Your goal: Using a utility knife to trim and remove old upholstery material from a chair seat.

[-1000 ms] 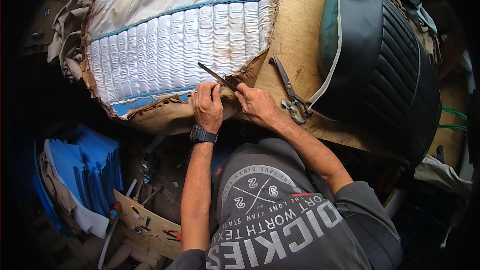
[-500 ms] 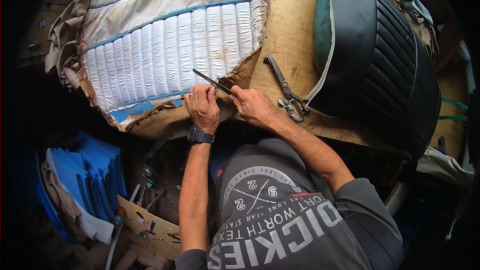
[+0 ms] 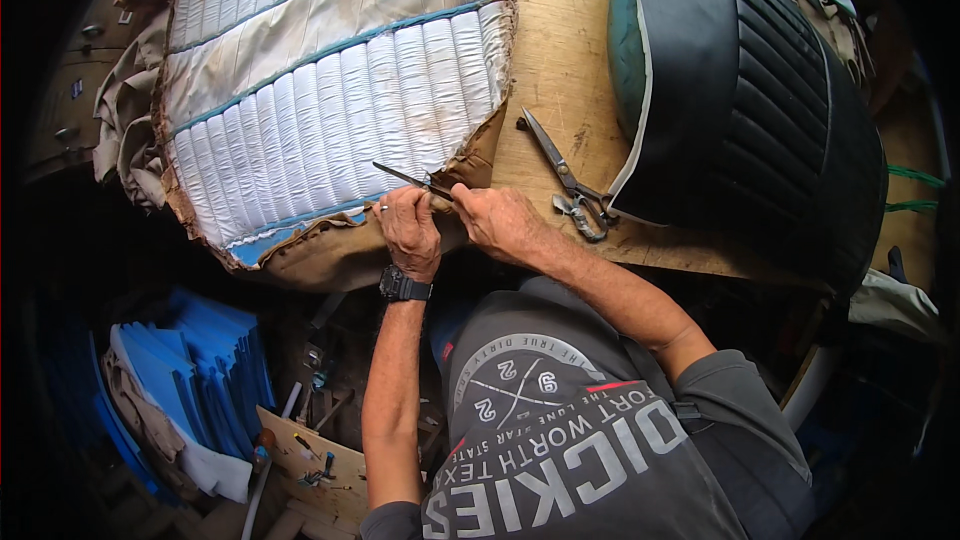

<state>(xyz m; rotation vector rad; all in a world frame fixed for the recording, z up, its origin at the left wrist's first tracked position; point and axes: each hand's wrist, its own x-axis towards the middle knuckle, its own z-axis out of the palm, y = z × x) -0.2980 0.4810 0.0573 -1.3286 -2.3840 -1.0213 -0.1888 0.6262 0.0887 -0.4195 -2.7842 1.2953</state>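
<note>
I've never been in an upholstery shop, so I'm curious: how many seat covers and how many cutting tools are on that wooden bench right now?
Seat covers: 2, the white pleated cover and the black pleated cover.
Cutting tools: 2, the large scissors lying on the wooden bench and the thin pointed tool at the left hand and right hand.
Total: 4.

My left hand presses the brown edge of the white ribbed seat cover, and my right hand grips a thin blade laid against that edge. Scissors lie on the wooden workbench, touching a black seat cushion. Blue foam sheets stand below.
</note>
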